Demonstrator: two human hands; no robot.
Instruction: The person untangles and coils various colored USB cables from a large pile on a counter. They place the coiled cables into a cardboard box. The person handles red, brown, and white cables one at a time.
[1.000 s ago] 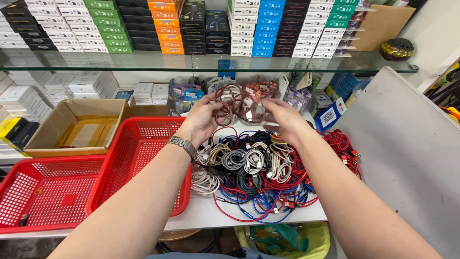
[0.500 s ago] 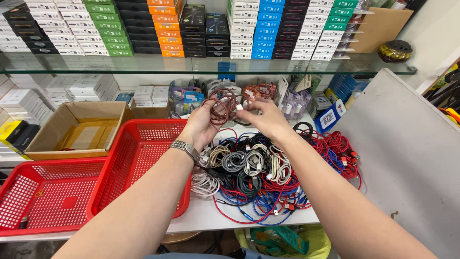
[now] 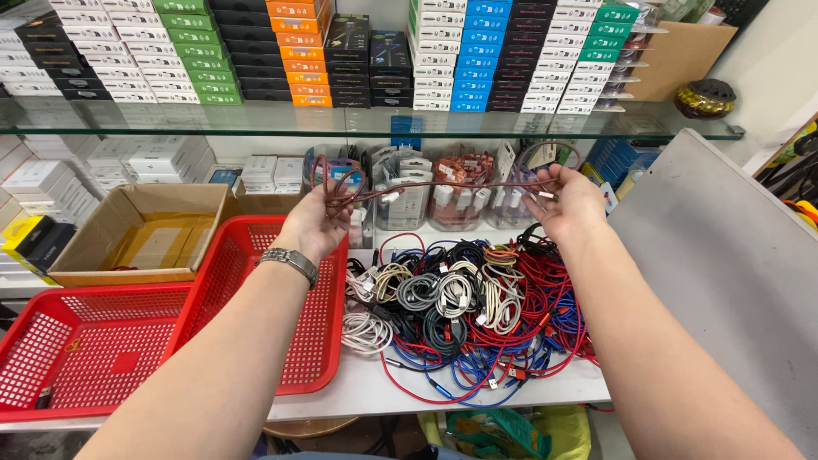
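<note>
My left hand point(image 3: 317, 223) and my right hand point(image 3: 569, 203) are raised apart above the counter, each gripping one end of a dark red cable point(image 3: 443, 184) stretched between them. A few loops of that cable hang at my left hand. A metal watch point(image 3: 289, 261) sits on my left wrist. Below my hands lies a tangled pile of cables point(image 3: 469, 311), red, blue, grey, white and black, on the white counter point(image 3: 375, 388).
A red basket point(image 3: 256, 315) stands left of the pile, another red basket point(image 3: 77, 353) further left, and an open cardboard box point(image 3: 141, 230) behind them. A glass shelf point(image 3: 366, 119) carries stacked coloured boxes. A grey board point(image 3: 733, 264) leans at the right.
My hands were close together on the coiled cable and have moved apart, left hand leftward and right hand rightward, drawing the dark red cable out into a line.
</note>
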